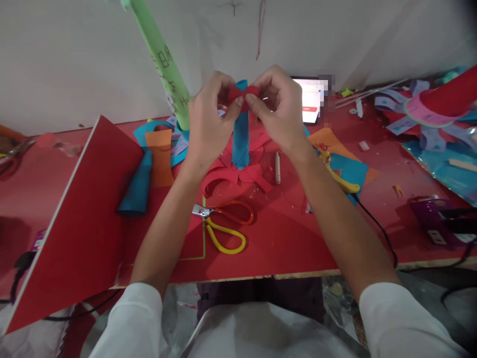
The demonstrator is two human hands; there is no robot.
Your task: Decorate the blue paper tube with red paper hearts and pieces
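Both hands meet at the top of an upright blue tube (pixel 241 141). Between them they pinch a small red piece (pixel 244 93), which lies across the front of the tube near its upper end. My left hand (pixel 218 107) grips its left side, thumb in front, and my right hand (pixel 278 102) grips its right side in the same way. The tube stands on red petal-like strips (pixel 225 176) spread over the red table. Scissors (pixel 227 221) with one red and one yellow handle lie below the strips. A white stick (pixel 278 167) rests to their right.
At the left stand a red panel (pixel 85 214) and a blue cone (pixel 137 191). Behind my left hand rises a green tube (pixel 162 64). A lit tablet (pixel 308 99) leans at the back wall. Yellow-handled pliers (pixel 341 179) and a cord lie by my right forearm.
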